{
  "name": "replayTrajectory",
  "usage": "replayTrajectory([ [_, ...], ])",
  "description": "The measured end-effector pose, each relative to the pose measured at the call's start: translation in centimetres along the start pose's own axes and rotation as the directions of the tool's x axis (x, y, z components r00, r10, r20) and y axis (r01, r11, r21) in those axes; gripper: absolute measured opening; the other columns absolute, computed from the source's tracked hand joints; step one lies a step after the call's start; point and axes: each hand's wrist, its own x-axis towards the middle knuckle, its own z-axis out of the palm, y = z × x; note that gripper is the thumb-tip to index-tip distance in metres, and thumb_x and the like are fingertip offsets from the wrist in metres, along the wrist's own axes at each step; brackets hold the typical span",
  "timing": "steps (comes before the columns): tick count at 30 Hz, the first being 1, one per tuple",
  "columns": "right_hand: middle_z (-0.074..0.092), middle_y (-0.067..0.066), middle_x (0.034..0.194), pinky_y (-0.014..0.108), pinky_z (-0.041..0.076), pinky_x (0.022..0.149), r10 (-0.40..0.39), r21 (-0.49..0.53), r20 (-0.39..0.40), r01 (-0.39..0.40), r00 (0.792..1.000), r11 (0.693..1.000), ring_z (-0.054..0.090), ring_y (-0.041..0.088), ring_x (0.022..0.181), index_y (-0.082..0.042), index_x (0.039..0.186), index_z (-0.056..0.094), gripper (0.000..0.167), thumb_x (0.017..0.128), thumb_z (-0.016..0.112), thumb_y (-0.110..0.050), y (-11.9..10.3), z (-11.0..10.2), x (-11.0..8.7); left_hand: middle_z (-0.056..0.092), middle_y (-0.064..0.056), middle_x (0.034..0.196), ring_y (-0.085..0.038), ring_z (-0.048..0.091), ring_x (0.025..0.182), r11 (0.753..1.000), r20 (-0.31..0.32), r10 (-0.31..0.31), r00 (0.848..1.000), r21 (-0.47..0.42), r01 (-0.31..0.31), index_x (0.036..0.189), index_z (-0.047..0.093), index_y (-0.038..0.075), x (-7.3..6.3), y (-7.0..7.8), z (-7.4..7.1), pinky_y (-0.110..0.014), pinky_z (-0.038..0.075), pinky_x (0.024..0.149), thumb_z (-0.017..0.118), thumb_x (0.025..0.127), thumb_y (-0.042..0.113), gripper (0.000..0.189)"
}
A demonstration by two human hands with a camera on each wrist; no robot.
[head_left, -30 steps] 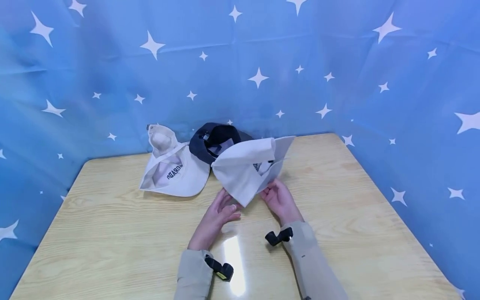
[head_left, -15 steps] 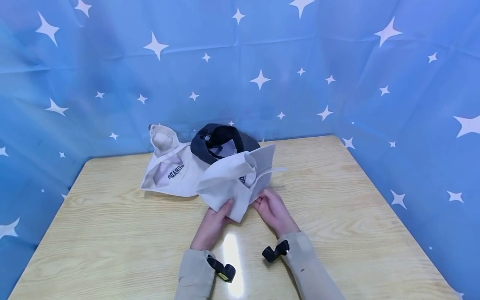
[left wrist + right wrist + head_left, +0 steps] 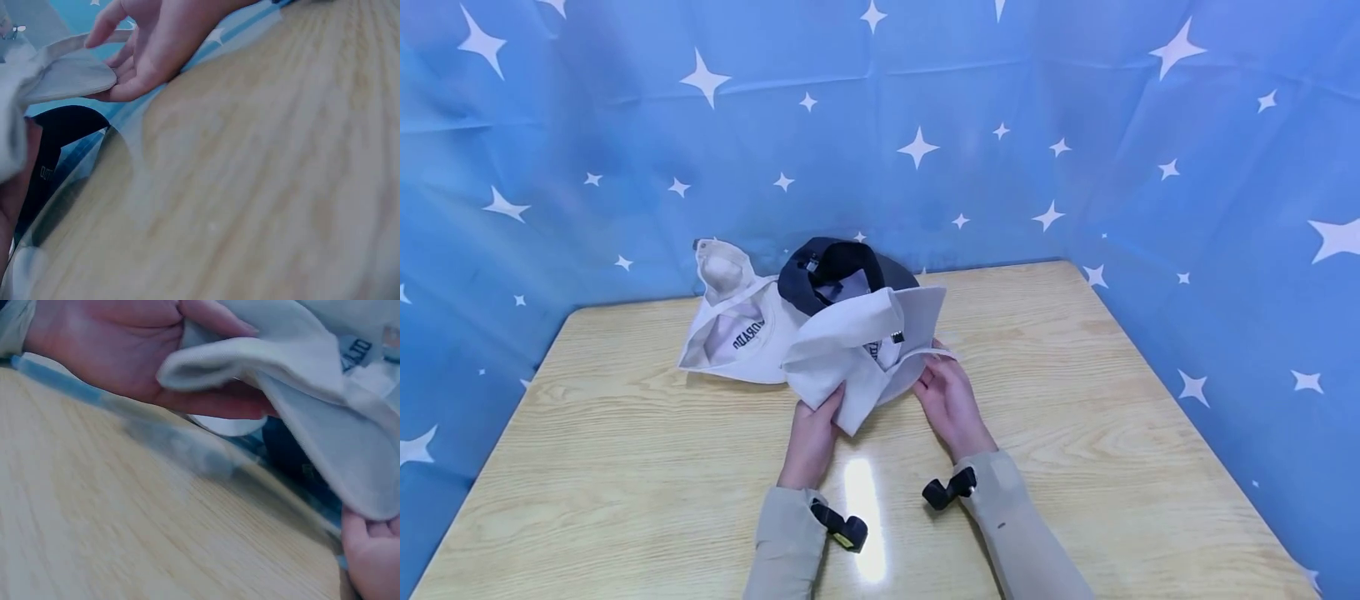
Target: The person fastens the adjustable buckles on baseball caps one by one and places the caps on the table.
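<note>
A light grey baseball cap, partly folded with its underside showing, is held in both hands above the table. My left hand grips its near-left edge, thumb on top. My right hand holds the cap's right side; in the left wrist view the fingers of that right hand touch a narrow band and the rounded edge beneath it. Dark lettering shows inside. Behind it, a dark cap lies upturned, partly covered. A second whitish cap, lettered inside, lies to the left.
The wooden table carries the caps near its back edge. A blue curtain with white stars hangs behind and at both sides. Both wrists wear small black cameras.
The left hand, at first with fingers loose beside the cap, has taken hold of its near edge. The held cap has shifted left, uncovering more of the dark cap. The right hand has moved slightly.
</note>
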Motion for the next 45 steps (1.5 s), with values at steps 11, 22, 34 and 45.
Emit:
replayTrajectory([
  [11, 0.039, 0.017, 0.133, 0.043, 0.023, 0.104, -0.207, -0.201, -0.028, 0.198, 0.978, 0.959, 0.032, 0.03, 0.125, 0.002, 0.133, 0.031, 0.041, 0.095, 0.04, -0.01, -2.7, 1.3, -0.5, 0.047, -0.008, 0.126, -0.02, 0.043, 0.117, 1.0, -0.019, 0.018, 1.0, 0.012, -0.017, 0.124, 0.046, 0.004, -0.5, -0.2, 0.0, -0.033, 0.033, 0.099, 0.056, 0.087, 0.025, 0.044],
  [22, 0.066, 0.0, 0.089, 0.042, 0.032, 0.092, -0.03, -0.529, 0.221, 0.145, 0.975, 0.836, 0.056, 0.017, 0.091, -0.011, 0.101, 0.065, 0.066, 0.095, 0.011, -0.048, -8.6, 2.1, -2.5, 0.052, -0.005, 0.123, -0.02, 0.045, 0.115, 0.989, 0.121, 0.031, 0.992, 0.143, -0.048, 0.12, 0.055, 0.009, -0.7, 0.0, -0.2, -0.035, 0.032, 0.099, 0.048, 0.091, 0.022, 0.032],
  [34, 0.062, 0.002, 0.082, 0.027, 0.048, 0.07, 0.181, -0.597, 0.287, 0.028, 0.941, 0.801, 0.06, 0.012, 0.074, -0.005, 0.093, 0.062, 0.029, 0.096, 0.038, -0.021, -10.7, 2.0, -3.1, 0.043, 0.001, 0.134, -0.016, 0.035, 0.125, 0.978, 0.291, 0.023, 0.957, 0.191, -0.081, 0.122, 0.055, 0.014, -0.8, 1.7, 0.1, -0.038, 0.025, 0.103, 0.039, 0.094, 0.014, 0.032],
  [45, 0.059, 0.0, 0.069, 0.026, 0.048, 0.05, 0.221, -0.575, 0.057, -0.149, 0.974, 0.804, 0.057, 0.011, 0.057, -0.011, 0.086, 0.062, 0.027, 0.093, 0.046, -0.031, -10.9, 2.1, -3.4, 0.045, -0.002, 0.132, -0.019, 0.037, 0.123, 0.977, 0.367, 0.031, 0.93, 0.187, -0.106, 0.116, 0.06, 0.011, -0.6, 1.3, 0.2, -0.039, 0.029, 0.101, 0.046, 0.09, 0.004, 0.03],
])
